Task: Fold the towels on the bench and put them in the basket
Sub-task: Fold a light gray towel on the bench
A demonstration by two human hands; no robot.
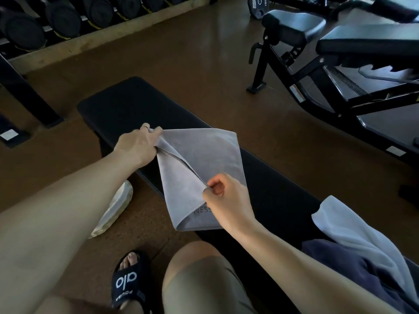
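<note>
The left hand [138, 146] is closed in a pinch on the far left corner of the grey towel [199, 171], fingers curled over the cloth and a ring on one finger. The right hand [226, 198] is also closed, thumb pressed against bent fingers, gripping the edge of a fold near the towel's middle. Between the two hands a ridge of cloth is pulled taut, so the upper layer stands a little off the layer below.

The towel lies on the black bench [127, 105], across its width, with its near corner hanging just past the bench's near edge. Some dark lettering shows on that near corner, half covered by the right hand; it is too cut off to read fully. Farther right along the bench, well apart from the grey towel, a white towel [353, 236] lies loosely crumpled, draped partly over a dark blue towel [353, 266] that touches it from below.

Left of the bench, on the brown floor [181, 53], a pale shoe [115, 207] lies tilted on its side close to the bench's edge. Nearer the camera than the bench, a foot in a black slide [129, 282] rests on the floor beside the person's bare knee [195, 268]. Beyond the bench's far left end a rack of dark dumbbells [63, 17] runs along the wall. To the bench's far right stands an adjustable bench [340, 46] with a black frame.
</note>
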